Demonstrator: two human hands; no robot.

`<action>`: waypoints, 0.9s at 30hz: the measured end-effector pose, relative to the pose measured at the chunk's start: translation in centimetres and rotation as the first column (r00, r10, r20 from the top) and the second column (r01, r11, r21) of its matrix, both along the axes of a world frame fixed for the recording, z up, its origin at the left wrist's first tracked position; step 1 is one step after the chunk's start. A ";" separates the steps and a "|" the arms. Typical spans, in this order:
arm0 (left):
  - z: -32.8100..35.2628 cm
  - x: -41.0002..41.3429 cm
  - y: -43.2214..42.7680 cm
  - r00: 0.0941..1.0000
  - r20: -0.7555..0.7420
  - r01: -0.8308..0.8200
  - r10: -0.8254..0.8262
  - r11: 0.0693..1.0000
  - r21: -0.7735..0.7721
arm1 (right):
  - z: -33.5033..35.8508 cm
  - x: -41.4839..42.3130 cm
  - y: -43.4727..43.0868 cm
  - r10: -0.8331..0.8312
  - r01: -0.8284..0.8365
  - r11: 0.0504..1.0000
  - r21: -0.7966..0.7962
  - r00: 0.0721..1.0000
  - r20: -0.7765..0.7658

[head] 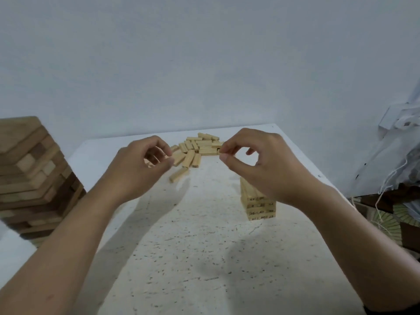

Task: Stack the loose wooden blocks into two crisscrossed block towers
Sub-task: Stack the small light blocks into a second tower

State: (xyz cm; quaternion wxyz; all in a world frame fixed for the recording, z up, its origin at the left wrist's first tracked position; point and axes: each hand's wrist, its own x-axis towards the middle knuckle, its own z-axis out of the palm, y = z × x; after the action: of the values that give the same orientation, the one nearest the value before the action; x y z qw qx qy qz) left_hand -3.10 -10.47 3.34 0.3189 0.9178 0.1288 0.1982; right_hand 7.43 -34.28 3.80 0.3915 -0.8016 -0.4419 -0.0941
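One tower [259, 206] stands part-built under the right hand [264, 165], a taller one [31, 176] at left — many loose blocks [195, 148] remain far off. Left hand [138, 168] too hangs curled, both apparently holding nothing.

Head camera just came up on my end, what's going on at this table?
A person is building towers from small wooden blocks on a white table. One small numbered tower stands under the right hand. Both hands are raised toward the loose block pile at the far edge; the left hand looks empty, and whether the right pinch holds a block is unclear. A larger wooden block tower stands at the left.
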 end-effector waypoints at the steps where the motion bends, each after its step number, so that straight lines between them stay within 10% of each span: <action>1: -0.5 0.1 0.5 0.999 -0.010 -0.051 0.051 0.998 0.045 | 0.0 -0.6 1.0 0.001 -0.001 1.000 -0.016 0.999 0.038; 6: -4.2 0.4 1.9 0.920 -0.296 -0.118 0.255 0.903 0.412 | -1.9 -2.6 5.9 0.027 -0.014 0.976 -0.218 0.998 0.054; 12: -6.2 -0.2 2.0 0.838 -0.471 -0.015 0.275 0.875 0.484 | -5.0 -2.8 9.1 0.015 -0.017 0.894 -0.447 1.000 -0.010; 27: -7.2 -5.8 0.9 0.967 -0.247 0.079 0.056 0.859 0.506 | -7.4 -3.6 10.4 0.094 -0.093 0.888 -0.450 0.995 -0.021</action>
State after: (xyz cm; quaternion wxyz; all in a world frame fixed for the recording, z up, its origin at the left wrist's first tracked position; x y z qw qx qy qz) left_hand -8.85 -9.61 -3.87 0.0457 0.9878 0.1055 0.1046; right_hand 3.88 -23.90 -3.56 0.1987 -0.8481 -0.4903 0.0291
